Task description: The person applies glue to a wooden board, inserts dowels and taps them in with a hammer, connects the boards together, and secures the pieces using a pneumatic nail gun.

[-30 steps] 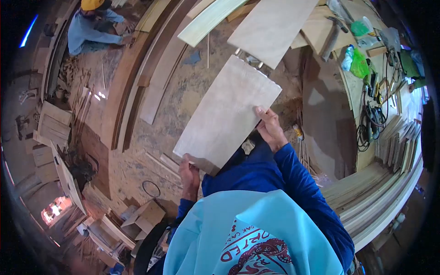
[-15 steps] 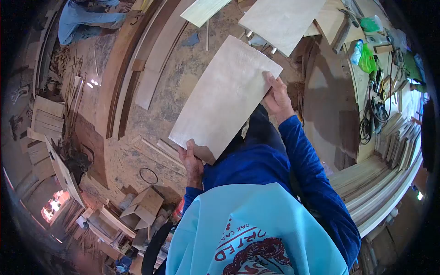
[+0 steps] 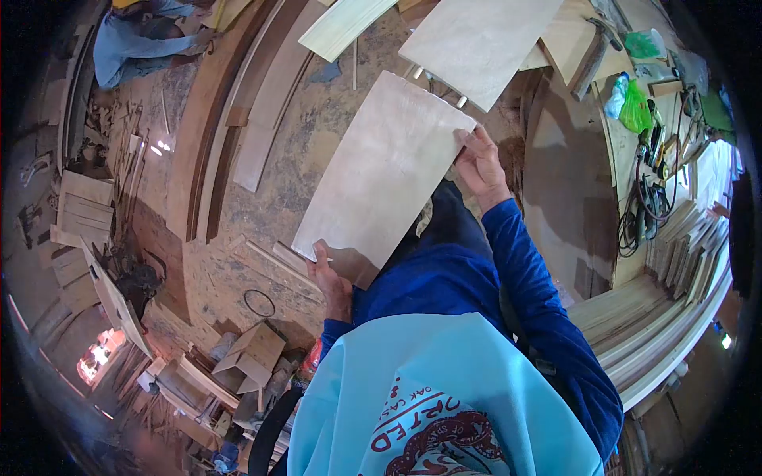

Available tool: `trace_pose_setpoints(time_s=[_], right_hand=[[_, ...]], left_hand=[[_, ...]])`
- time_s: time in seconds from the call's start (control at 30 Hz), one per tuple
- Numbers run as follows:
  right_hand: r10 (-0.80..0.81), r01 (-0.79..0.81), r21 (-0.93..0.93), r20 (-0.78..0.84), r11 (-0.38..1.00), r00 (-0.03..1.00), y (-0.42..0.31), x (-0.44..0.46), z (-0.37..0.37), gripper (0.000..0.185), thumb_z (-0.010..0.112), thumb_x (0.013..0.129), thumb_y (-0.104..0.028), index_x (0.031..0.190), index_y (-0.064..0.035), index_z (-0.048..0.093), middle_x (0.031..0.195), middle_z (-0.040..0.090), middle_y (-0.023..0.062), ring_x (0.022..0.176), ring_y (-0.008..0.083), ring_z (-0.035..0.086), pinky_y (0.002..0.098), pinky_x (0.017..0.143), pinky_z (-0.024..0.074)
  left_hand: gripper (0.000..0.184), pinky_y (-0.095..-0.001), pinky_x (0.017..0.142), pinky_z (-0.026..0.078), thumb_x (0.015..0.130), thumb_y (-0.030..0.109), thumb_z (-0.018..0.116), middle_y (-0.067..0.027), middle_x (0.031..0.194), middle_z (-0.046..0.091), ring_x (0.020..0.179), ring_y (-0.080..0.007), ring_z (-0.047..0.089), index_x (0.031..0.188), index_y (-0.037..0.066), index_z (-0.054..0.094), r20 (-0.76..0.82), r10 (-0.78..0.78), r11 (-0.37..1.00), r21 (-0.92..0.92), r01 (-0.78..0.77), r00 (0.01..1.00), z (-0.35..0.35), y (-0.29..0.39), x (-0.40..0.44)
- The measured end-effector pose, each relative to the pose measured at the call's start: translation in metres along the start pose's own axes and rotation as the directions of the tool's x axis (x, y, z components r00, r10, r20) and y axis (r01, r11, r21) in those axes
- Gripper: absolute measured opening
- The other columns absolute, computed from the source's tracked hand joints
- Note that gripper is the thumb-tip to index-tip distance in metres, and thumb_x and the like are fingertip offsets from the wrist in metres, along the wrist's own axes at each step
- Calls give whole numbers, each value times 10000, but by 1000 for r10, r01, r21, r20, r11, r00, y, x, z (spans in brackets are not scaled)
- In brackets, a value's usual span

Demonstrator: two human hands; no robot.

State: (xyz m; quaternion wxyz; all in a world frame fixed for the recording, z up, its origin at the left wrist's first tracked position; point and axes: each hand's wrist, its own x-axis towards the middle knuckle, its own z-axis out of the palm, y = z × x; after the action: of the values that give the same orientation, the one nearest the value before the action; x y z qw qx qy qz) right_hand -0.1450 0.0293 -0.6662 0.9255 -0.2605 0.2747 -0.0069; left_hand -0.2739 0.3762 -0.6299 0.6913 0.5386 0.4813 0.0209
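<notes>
A pale flat wooden panel is held at a slant in front of my body. My left hand grips its lower left end, thumb on the upper face. Near the upper right corner, my right hand holds the panel's edge. Just beyond its far end lies a second pale panel, with short dowels sticking out of the edge that faces the held panel. A narrow gap shows between the two panels at the dowels.
Long boards run along the left. A co-worker crouches at the upper left. At the right, a bench carries a hammer, a green bag and cables. Stacked planks lie lower right, a cardboard box lower left.
Over the last second the held panel has shifted away from the dowelled panel and then partly back toward it. My right hand has moved closer to the panel's upper right corner.
</notes>
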Motion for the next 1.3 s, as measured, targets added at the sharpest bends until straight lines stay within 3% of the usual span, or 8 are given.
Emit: trace_pose_setpoints(time_s=[0.23,0.7,0.9,0.97,1.2,1.3], right_hand=[[-13,12,-31,-16,999,1000,-8,7,3,453,649,959,-24,1396,-48,530,1270,648,100,1155,220,637,395,1003,536],[7,-6,-75,19,997,1000,-12,7,8,459,648,968,-27,1408,-42,515,1245,648,86,1107,215,655,385,962,565],[27,-29,-86,-31,996,999,-12,3,12,452,654,964,-28,1397,-38,526,1241,654,84,1110,211,653,379,972,558],[28,-29,-42,-29,999,999,-8,7,4,442,667,961,-42,1384,-41,540,1242,656,83,1122,208,648,378,993,543],[193,-192,36,-25,981,981,-21,5,11,419,680,965,-64,1364,-44,555,1242,658,65,1115,183,644,369,997,537],[232,-229,58,-47,972,972,-24,4,12,391,677,971,-71,1344,-47,564,1231,660,60,1107,172,647,362,995,540]], left_hand=[[360,-379,836,562,990,325,702,-53,1103,642,979,-202,632,1221,65,609,56,53,998,-39,-51,997,4,0,1],[320,-352,847,549,1026,282,647,-46,1088,618,974,-190,612,1250,61,585,89,85,995,-58,-80,992,9,4,-10],[412,-381,880,550,1039,364,607,-75,1132,612,1027,-216,615,1284,36,556,147,-43,997,-63,53,988,-4,-4,8],[502,-409,930,549,1033,426,596,-115,1207,606,1092,-251,615,1331,27,531,136,-78,979,-175,102,988,3,-9,11],[610,-431,997,525,1031,500,565,-146,1295,590,1165,-284,602,1385,7,499,143,-149,986,-57,158,979,6,4,-4],[627,-426,1012,513,1030,522,554,-144,1287,597,1168,-283,605,1371,-3,507,40,-130,991,-22,131,991,1,2,-8]])
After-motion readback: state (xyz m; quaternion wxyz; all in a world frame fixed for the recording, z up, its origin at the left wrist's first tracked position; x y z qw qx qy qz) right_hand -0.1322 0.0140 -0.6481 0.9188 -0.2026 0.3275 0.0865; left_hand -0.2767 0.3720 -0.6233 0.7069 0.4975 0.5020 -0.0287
